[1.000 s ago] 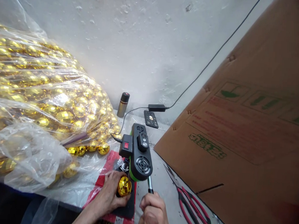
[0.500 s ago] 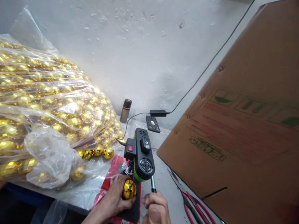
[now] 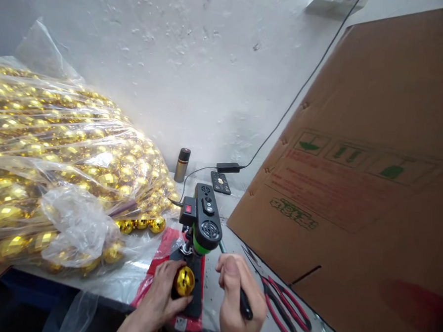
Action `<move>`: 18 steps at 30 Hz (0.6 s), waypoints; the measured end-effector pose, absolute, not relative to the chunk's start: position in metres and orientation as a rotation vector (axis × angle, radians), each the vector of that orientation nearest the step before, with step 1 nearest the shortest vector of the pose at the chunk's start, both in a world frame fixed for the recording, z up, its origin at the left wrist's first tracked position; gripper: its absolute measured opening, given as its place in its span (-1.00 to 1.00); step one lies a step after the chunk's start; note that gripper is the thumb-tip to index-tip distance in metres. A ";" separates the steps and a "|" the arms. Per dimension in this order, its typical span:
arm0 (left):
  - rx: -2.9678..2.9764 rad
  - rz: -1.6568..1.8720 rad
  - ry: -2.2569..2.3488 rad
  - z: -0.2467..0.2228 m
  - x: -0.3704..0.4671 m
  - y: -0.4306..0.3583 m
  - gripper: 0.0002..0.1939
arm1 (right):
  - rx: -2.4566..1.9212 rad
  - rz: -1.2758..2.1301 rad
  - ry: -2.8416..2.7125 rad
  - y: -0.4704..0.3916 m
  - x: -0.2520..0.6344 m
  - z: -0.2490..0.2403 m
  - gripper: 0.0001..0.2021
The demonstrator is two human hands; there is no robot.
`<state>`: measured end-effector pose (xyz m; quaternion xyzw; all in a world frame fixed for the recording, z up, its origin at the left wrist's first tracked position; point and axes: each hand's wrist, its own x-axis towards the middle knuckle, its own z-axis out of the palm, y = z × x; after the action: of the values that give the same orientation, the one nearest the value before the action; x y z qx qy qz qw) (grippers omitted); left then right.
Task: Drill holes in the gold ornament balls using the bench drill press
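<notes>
Clock directions run from the gold ball (image 3: 184,281), with twelve toward the top of the view. The person's left hand (image 3: 172,285) pinches this faceted ball between the thumb and curled fingers, over the black base (image 3: 195,306) of a small machine (image 3: 208,220); whether the ball touches the base cannot be told. The machine's head stands at one o'clock, its red switch (image 3: 188,209) facing up.

At three o'clock the right hand (image 3: 241,296) is closed around the lever (image 3: 246,306), whose black end sticks out below the palm. The base lies on red plastic (image 3: 146,281) spread on the worktop (image 3: 212,289).

A clear bag (image 3: 77,143) bulging with gold balls fills ten o'clock, a short row of balls (image 3: 157,225) beside it at eleven. The can (image 3: 182,166) stands upright at twelve, and the phone (image 3: 220,183) lies near the black adapter (image 3: 228,167) between twelve and one. A cardboard box (image 3: 355,158) leans at two; red-handled shears (image 3: 286,308) lie between three and four.
</notes>
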<state>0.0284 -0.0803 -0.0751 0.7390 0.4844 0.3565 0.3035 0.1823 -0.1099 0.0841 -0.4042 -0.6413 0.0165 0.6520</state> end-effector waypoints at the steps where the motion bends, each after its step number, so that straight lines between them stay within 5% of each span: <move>1: 1.994 0.968 1.261 -0.079 0.022 -0.086 -0.30 | -0.908 0.032 -1.475 -0.111 0.182 0.087 -0.72; 4: 2.109 1.092 1.247 -0.081 0.002 -0.089 -0.24 | -0.908 0.058 -1.406 -0.114 0.174 0.079 -0.71; 8: 2.137 1.232 1.622 -0.053 -0.017 -0.046 -0.63 | -0.947 0.171 -1.210 -0.120 0.155 0.064 -0.65; 10: 2.142 0.985 1.886 -0.035 -0.019 -0.014 -0.71 | -0.949 0.188 -1.187 -0.121 0.151 0.061 -0.65; 18: 1.885 0.793 1.945 -0.022 -0.007 0.042 -0.65 | -0.850 0.028 -1.419 -0.113 0.173 0.055 -0.68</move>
<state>-0.0067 0.0421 -0.0222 0.6594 0.6803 0.2776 0.1591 0.1734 -0.1128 0.0545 -0.3781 -0.6313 0.0126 0.6770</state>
